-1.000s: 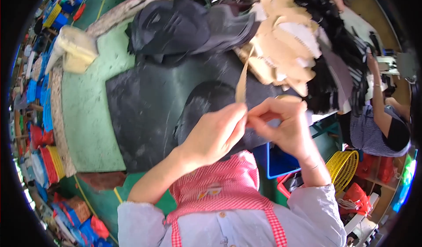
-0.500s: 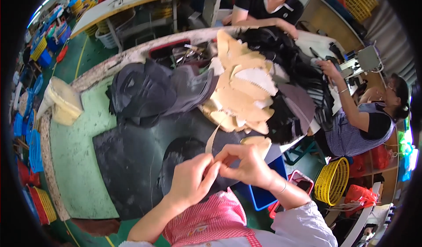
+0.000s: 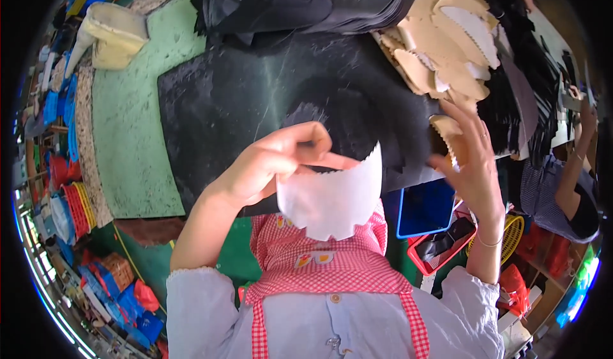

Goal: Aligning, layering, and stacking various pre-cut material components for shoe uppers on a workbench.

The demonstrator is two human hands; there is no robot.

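Pinching white piece (image 3: 329,209) lopsidedly with fingers of left hand (image 3: 258,167); could slip. Spreading right hand (image 3: 476,174), seemingly empty, near tan piece (image 3: 446,128); could nudge it.

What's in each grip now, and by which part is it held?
The left grip holds a white piece by its upper left edge. The right grip is open at a tan piece, no hold visible.

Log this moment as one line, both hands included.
left hand: holding white notched piece | right hand: open beside tan notched piece | tan pile: beyond right hand
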